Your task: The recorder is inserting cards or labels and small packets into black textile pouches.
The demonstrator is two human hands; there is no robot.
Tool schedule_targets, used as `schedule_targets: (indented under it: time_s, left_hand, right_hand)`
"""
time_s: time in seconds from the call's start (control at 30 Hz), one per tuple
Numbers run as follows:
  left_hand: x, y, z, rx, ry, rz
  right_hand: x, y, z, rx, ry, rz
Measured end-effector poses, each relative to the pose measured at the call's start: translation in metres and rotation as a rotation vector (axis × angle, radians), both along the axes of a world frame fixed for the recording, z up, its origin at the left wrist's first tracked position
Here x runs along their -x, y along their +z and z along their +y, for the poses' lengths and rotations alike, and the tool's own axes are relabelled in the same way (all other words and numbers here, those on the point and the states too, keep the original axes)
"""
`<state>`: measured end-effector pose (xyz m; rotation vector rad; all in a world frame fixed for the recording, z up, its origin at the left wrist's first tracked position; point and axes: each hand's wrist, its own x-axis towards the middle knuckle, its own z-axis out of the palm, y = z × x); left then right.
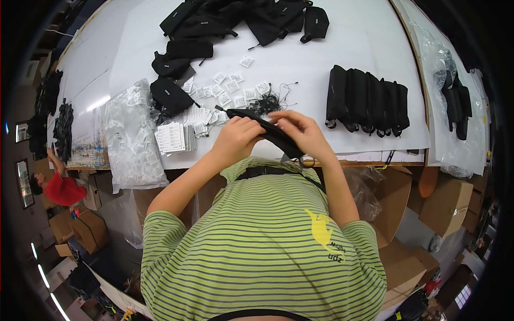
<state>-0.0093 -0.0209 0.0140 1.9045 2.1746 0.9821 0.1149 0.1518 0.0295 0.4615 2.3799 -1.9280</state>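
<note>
Both my hands hold one black fabric pouch [273,134] just above the table's near edge. My left hand [238,138] grips its left end from above, fingers curled over it. My right hand [301,131] pinches the right part, thumb and fingers on the fabric. The pouch runs slantwise from upper left to lower right, and its lower end hangs past the table edge near my chest. A heap of black string loops [266,101] lies right behind my hands.
A white table [364,48] carries a row of upright black pouches [368,100] at right, a loose pile of black pouches [235,21] at the back, small white packets [227,88], paper tags [174,137] and clear plastic bags [128,134]. Cardboard boxes [444,206] stand below. A person in red [61,187] is at far left.
</note>
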Motion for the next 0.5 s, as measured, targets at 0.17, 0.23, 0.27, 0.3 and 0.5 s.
schedule_targets:
  time_s: [0.17,0.23,0.27,0.3,0.5]
  left_hand:
    - [0.003,0.020,-0.015,0.291,0.276,-0.588]
    - [0.006,0.019,-0.017,0.326,0.237,-0.602]
    - [0.007,0.019,-0.017,0.358,0.192,-0.614]
    - [0.008,0.020,-0.017,0.436,0.209,-0.643]
    - [0.025,0.000,-0.036,0.426,0.268,-0.577]
  right_hand:
    - [-0.044,-0.051,0.013,0.319,0.078,-0.066]
    - [-0.047,-0.048,0.006,0.311,0.181,-0.083]
    - [-0.046,-0.049,0.004,0.247,0.100,-0.087]
    - [-0.046,-0.049,0.002,0.181,0.019,-0.091]
    - [-0.060,-0.038,0.037,0.132,-0.129,-0.075]
